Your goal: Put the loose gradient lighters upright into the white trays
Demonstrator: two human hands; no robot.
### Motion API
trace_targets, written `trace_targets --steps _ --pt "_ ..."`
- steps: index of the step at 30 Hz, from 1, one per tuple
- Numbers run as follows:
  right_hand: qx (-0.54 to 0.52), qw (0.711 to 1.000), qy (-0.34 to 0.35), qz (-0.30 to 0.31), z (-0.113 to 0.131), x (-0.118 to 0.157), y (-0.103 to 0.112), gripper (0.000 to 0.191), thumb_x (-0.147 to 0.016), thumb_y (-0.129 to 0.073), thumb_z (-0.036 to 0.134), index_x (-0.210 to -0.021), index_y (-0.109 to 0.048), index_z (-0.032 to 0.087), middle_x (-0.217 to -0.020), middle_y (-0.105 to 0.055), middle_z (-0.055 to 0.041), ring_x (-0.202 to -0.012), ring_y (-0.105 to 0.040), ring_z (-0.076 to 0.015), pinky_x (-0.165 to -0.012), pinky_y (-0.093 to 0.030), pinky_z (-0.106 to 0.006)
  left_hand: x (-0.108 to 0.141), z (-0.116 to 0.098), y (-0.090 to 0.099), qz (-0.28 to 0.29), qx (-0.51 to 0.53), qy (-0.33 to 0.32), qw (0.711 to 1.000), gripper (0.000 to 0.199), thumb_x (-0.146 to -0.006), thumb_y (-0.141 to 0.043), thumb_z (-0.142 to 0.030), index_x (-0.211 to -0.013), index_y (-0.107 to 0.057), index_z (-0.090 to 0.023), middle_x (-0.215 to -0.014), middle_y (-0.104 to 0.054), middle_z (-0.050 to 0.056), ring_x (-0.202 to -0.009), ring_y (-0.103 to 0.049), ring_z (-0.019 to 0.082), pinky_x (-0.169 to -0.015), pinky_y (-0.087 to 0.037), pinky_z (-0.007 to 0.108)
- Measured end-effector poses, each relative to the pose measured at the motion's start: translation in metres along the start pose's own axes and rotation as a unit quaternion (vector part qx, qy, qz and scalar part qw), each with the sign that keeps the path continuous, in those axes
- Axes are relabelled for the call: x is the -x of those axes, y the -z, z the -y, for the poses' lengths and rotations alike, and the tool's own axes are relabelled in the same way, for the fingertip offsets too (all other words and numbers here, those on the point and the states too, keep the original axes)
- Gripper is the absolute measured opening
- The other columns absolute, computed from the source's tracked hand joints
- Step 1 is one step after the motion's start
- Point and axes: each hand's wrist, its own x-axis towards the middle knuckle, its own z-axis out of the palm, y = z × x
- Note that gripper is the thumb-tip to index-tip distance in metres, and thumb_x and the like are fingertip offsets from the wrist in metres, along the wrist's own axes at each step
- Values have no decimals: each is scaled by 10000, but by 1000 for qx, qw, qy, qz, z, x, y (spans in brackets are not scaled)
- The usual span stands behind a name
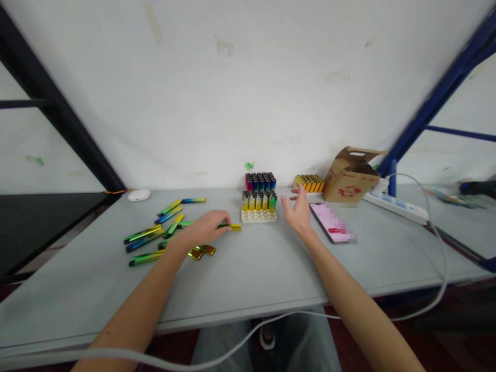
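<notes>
My left hand (209, 227) is closed round a shiny green-to-yellow vape pen (235, 227), its yellow end pointing right, low over the table. My right hand (297, 209) is held with fingers apart and nothing in it, just right of a white rack (259, 218). Several vape pens (258, 200) stand upright in the rack's rear part, while holes show along its front. Left of and partly under my left arm lie several loose pens (143, 233) in green, yellow and blue, some of them hidden by the arm.
Behind the rack stands a block of purple and blue pens (261, 181). Yellow-orange pens (310, 183) stand beside an open cardboard box (351, 178). A phone (331, 223), a power strip (399, 206) and a white case (139, 195) lie on the table. A white cable (248, 338) crosses the foreground.
</notes>
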Motion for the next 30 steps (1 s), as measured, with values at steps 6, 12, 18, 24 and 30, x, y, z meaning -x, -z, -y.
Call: trace_targets --steps 6,12,18,24,30 --pt "-105 978 170 -62 10 8 1 289 -864 -512 277 -1136 -551 188 -951 -635 -79 -801 -594 -195 -757 -496 -359 -8 -8 -10 -72 29 -4 997 219 -848 -541 -402 -910 -644 -218 -913 -710 49 -872 -645 236 -811 -478 340" --pt "-115 935 315 120 38 37 -14 342 -784 -689 332 -1090 -601 209 -1008 -656 -82 -940 -610 -223 -835 -513 -366 -19 -28 -24 -159 243 49 956 319 -771 -644 -484 -908 -586 -202 -765 -729 32 -709 -672 194 -693 -505 302" --pt "-47 934 333 118 37 41 -29 213 -855 -651 266 -1062 -673 220 -986 -665 -87 -907 -591 -222 -833 -504 -381 -24 -39 -34 -129 426 109 889 522 -638 -736 -596 -810 -411 -224 -671 -714 3 -606 -677 172 -571 -496 260" --pt "-37 927 326 182 34 39 -26 271 -856 -667 273 -1119 -673 209 -999 -658 -98 -931 -578 -236 -849 -487 -401 -25 -37 -31 -108 469 154 863 525 -630 -765 -577 -884 -511 -195 -595 -697 -2 -527 -662 170 -555 -512 283" --pt "-126 941 226 218 39 40 -24 195 -928 -543 328 -1025 -657 202 -985 -633 -94 -946 -577 -221 -847 -468 -368 -20 -44 -22 -97 537 146 825 559 -729 -659 -630 -1028 -581 -164 -777 -743 74 -654 -711 195 -635 -520 302"
